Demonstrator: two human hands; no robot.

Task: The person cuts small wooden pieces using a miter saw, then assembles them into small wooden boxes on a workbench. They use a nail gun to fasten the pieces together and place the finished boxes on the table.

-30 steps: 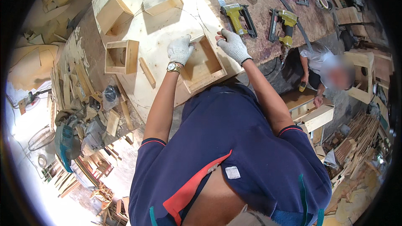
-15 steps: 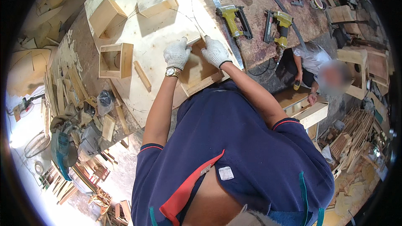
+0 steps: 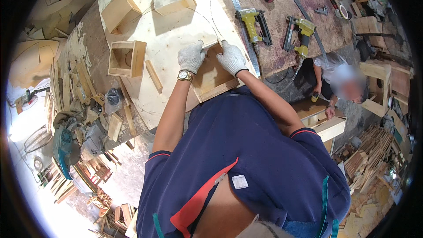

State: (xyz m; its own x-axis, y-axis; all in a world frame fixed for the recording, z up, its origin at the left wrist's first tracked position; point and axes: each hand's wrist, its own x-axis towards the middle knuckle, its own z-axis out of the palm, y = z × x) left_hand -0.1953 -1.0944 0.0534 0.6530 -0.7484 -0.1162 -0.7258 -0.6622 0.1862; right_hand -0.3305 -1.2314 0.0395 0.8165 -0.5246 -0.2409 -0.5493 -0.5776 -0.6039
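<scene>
Landmark: round plywood panel lying on the workbench; all places below are given relative to it.
Work piece: open wooden box frame, at the panel's near edge, just in front of the person's chest, open side up.
Left hand: gloved, wristwatch at the cuff, closed over the frame's far left corner.
Right hand: gloved, closed over the frame's far right edge, just beside the left hand.
Change: one second ago the right hand was raised above the frame's right corner and apart from the left; half a second ago both had come onto the far rim; now they sit close together on it.
Meaning: judged from this, the frame is being pressed and squared from the far side, with neither hand free to take up a tool.
Tools: two yellow nail guns to the right of the panel, untouched.
Other boxes: small open box on the panel's left edge; two more at its far side.
Nearby person: crouched below the bench, beyond the panel's right.
</scene>
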